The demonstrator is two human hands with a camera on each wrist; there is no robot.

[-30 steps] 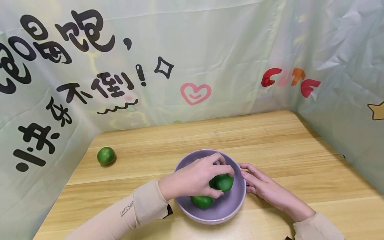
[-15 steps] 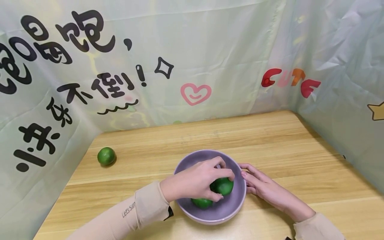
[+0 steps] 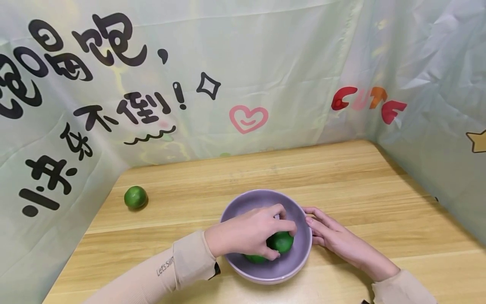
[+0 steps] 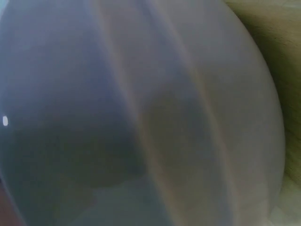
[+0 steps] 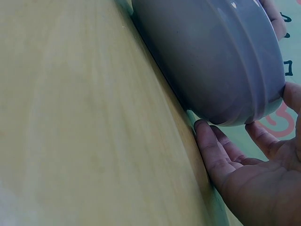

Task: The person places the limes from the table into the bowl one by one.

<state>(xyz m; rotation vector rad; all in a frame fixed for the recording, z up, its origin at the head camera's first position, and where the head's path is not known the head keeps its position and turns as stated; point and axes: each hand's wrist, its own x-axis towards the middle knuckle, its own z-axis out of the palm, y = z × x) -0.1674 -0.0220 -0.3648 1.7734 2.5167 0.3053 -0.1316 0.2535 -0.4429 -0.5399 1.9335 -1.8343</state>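
A purple bowl (image 3: 300, 261) stands on the wooden table in the head view. Inside it my left hand (image 3: 250, 231) curls its fingers and thumb round a green lime (image 3: 283, 242). Partly hidden beneath that hand, a second lime (image 3: 255, 258) lies in the bowl. My right hand (image 3: 336, 238) touches the bowl's right side with fingers fairly straight. In the right wrist view the fingertips of the right hand (image 5: 263, 174) meet the bowl's outer wall (image 5: 211, 61). Only the bowl's wall (image 4: 141, 113) fills the left wrist view, close and blurred; the left hand's grip is hidden there.
A third lime (image 3: 135, 197) sits by itself at the table's left side. Pale printed curtains (image 3: 284, 63) with dark lettering and a pink heart enclose the back and both sides of the wooden table (image 3: 212, 181).
My left hand has sunk lower into the bowl, bringing the lime it holds down and slightly toward me. The right hand stays against the bowl's side.
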